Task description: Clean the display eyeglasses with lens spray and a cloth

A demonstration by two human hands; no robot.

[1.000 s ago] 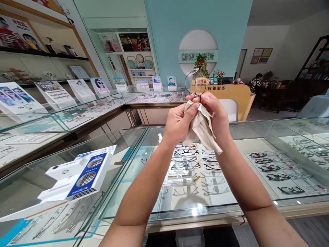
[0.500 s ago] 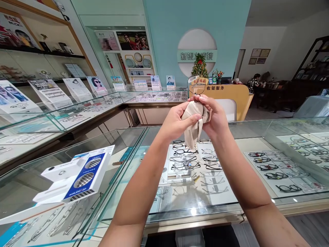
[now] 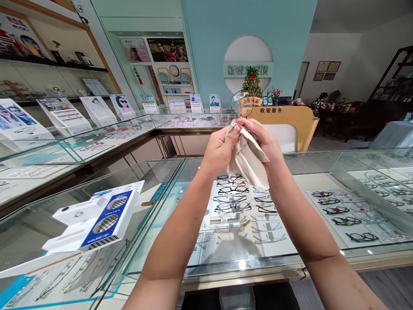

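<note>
Both my hands are raised in front of me, above the glass display counter. My left hand [image 3: 220,148] pinches a beige lens cloth [image 3: 247,162] with its thumb at the top edge, and the cloth's zigzag-edged folds hang down between the hands. Close beside it, my right hand [image 3: 266,138] has its fingers closed on thin-rimmed eyeglasses [image 3: 241,105]. One round, clear lens sticks up above the fingertips; the rest of the glasses is hidden behind the fingers and cloth.
Under the glass counter [image 3: 226,254] lie rows of eyeglasses [image 3: 232,189]. An open white-and-blue box [image 3: 106,219] rests on the glass at left. A yellow cashier desk [image 3: 284,122] stands farther back, and a person [image 3: 318,103] sits at far right.
The cloth has shifted from being bunched around the glasses to hanging loosely, spread toward the right. My left thumb has moved up, and the visible lens has tilted slightly left.
</note>
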